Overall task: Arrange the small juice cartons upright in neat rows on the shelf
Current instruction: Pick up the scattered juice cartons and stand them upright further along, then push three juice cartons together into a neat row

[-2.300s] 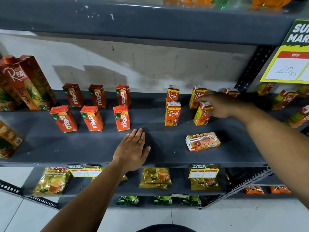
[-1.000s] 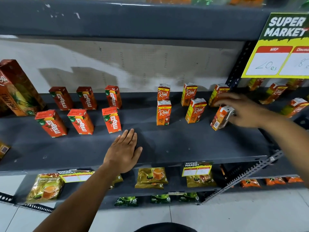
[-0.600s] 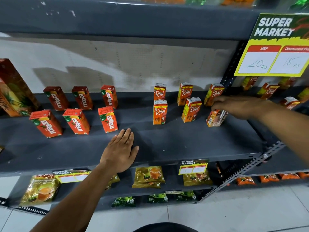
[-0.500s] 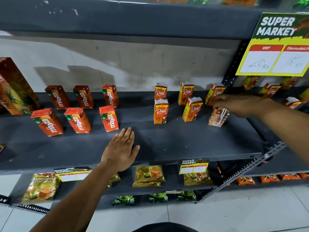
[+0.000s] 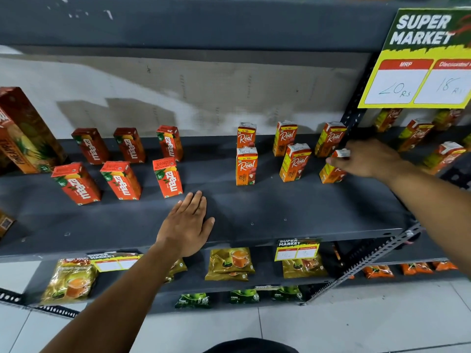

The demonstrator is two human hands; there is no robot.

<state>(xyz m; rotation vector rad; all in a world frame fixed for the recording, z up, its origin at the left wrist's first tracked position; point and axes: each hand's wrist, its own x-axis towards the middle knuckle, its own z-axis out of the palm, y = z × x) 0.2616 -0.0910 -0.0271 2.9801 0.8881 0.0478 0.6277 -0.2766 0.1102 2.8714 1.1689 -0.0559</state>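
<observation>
From my head view I see a matte dark grey metal shelf (image 5: 254,212) against a pale, scuffed back panel, with glossy white floor tiles (image 5: 356,322) below. My left hand (image 5: 186,228) lies flat, fingers spread, on its front edge. My right hand (image 5: 367,159) is clamped on a small orange Real carton (image 5: 331,171), standing upright at the right end of the front row. Boxy red Maaza cartons (image 5: 122,179) stand in two rows at left.
</observation>
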